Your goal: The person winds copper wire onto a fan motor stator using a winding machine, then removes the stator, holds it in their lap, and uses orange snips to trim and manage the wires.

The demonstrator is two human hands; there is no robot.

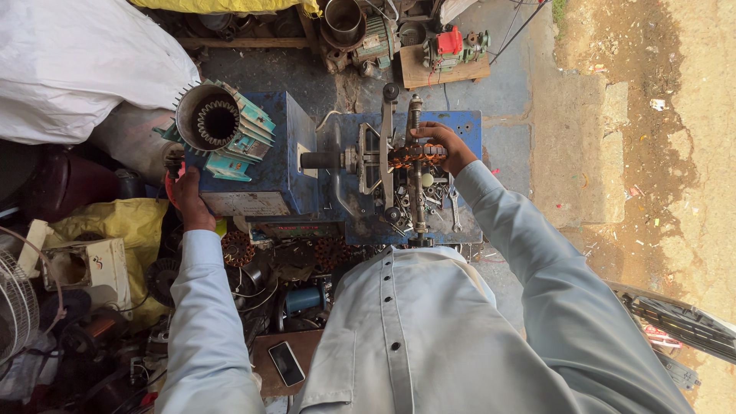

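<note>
My right hand rests on a copper wire coil wound on the metal former of a blue winding machine. The fingers curl over the coil. My left hand reaches out to the left beside a blue box and grips a red round object, mostly hidden by the hand. A teal finned motor stator housing lies on its side on top of the blue box, just above my left hand. Both sleeves are pale blue.
Nuts, bolts and a spanner lie on the machine's tray. Motor parts and copper windings crowd below it, with a phone on a board. A white sack, yellow bag and fan sit left; dirt ground at right.
</note>
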